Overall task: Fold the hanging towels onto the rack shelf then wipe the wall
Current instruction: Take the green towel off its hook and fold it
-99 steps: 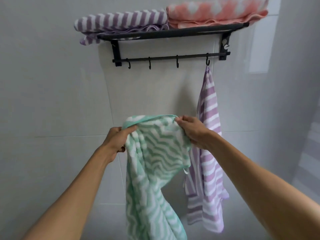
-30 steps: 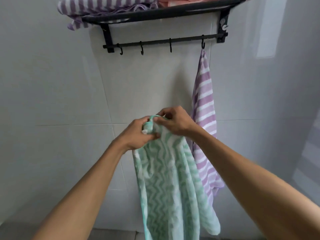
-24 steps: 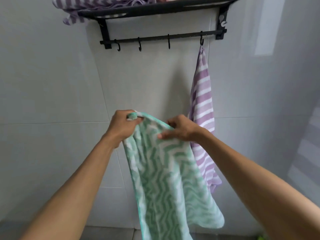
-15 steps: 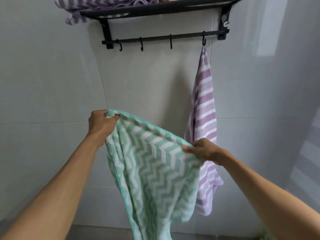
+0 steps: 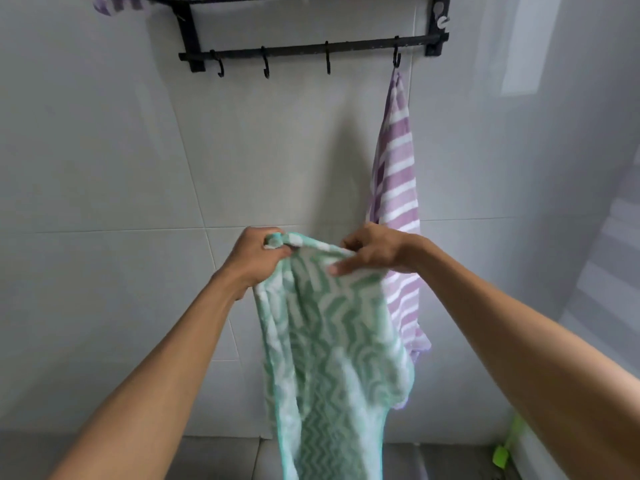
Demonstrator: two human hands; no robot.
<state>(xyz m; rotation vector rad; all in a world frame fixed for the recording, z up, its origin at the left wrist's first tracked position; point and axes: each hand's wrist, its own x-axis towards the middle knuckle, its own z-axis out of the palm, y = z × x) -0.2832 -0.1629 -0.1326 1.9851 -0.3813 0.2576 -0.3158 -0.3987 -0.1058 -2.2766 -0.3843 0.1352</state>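
A green and white zigzag towel (image 5: pixel 325 358) hangs in front of me, held by its top edge. My left hand (image 5: pixel 258 254) grips one bunched corner in a fist. My right hand (image 5: pixel 372 251) pinches the top edge a short way to the right, fingers over the cloth. Behind it a purple and white striped towel (image 5: pixel 396 174) hangs from the rightmost hook of the black wall rack (image 5: pixel 311 50). A scrap of another purple striped towel (image 5: pixel 110 3) shows on the shelf at the top left; the shelf itself is mostly out of frame.
Pale grey wall tiles (image 5: pixel 104 150) fill the view behind the rack. Three bare hooks (image 5: pixel 266 67) sit on the rail. A grey floor strip (image 5: pixel 207 455) runs along the bottom, with a bright green object (image 5: pixel 505 445) low at the right.
My hands have come back together along the green towel's top edge after spreading it wide. The view has dropped, so the shelf is nearly out of frame.
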